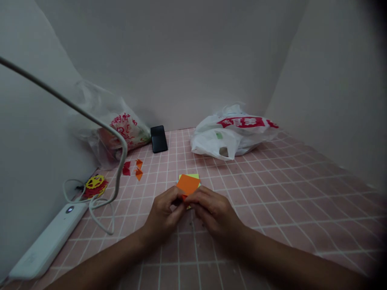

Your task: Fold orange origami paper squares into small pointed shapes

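Note:
An orange square of paper is pinched near its lower edge by both of my hands, over the middle of the table. My left hand grips its lower left part between thumb and forefinger. From the other side my right hand closes on the lower edge, fingertips almost meeting the left ones. That lower edge looks folded, though fingers hide most of it. Beneath or behind it shows the edge of a yellow-green paper. Farther left lie small folded orange papers and a folded red one.
A black phone lies at the back, beside a plastic bag. Another white bag sits back right. Red and yellow cut-outs, a white power strip and a looping cable occupy the left. Walls enclose the table.

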Demonstrator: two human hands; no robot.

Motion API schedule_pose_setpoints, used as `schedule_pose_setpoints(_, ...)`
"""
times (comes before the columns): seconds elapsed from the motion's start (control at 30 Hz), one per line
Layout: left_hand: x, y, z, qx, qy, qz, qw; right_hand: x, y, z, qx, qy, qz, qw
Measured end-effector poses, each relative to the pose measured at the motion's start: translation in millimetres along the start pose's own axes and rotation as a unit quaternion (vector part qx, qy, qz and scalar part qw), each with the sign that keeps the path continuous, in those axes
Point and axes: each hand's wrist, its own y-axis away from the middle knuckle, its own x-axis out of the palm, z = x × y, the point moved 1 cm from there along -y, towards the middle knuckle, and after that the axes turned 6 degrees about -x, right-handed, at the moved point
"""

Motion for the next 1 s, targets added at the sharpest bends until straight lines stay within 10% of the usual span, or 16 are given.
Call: schedule_pose_setpoints(1.0, 2.3, -0.2, -5.2, 0.096, -0.158, 0.005, 0.983, 0.3, -0.5, -2.2, 0.096, 0.021, -0.001, 0.995)
